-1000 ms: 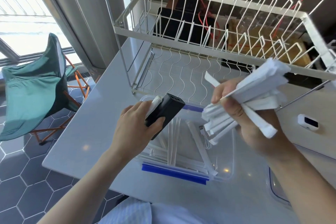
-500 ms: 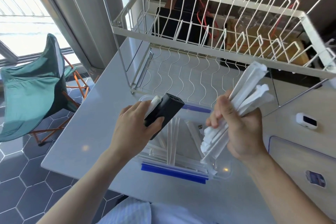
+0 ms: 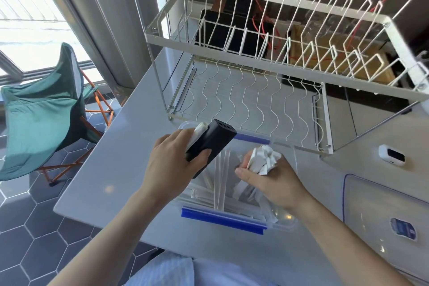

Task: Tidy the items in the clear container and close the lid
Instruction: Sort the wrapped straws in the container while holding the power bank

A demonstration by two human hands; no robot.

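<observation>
A clear container [image 3: 284, 224] with blue clip edges sits on the grey counter in front of me. Several white paper-wrapped sticks [image 3: 219, 181] lie inside it. My left hand [image 3: 173, 165] is above its left side, shut on a black rectangular block [image 3: 210, 145] together with a white wrapped piece. My right hand [image 3: 271, 182] reaches down into the container, shut on a bundle of white wrapped sticks [image 3: 264, 158], whose ends point up. The clear lid [image 3: 383, 223], with a blue label, lies flat to the right.
A white wire dish rack [image 3: 267, 53] stands just behind the container, its lower shelf close over the back rim. A small white device [image 3: 391, 154] lies on the counter at the right. A green folding chair [image 3: 44, 109] stands on the floor past the left edge.
My right hand has dropped from above the container down into it, turning the bundle of sticks upright. My left hand with the black block has stayed in place.
</observation>
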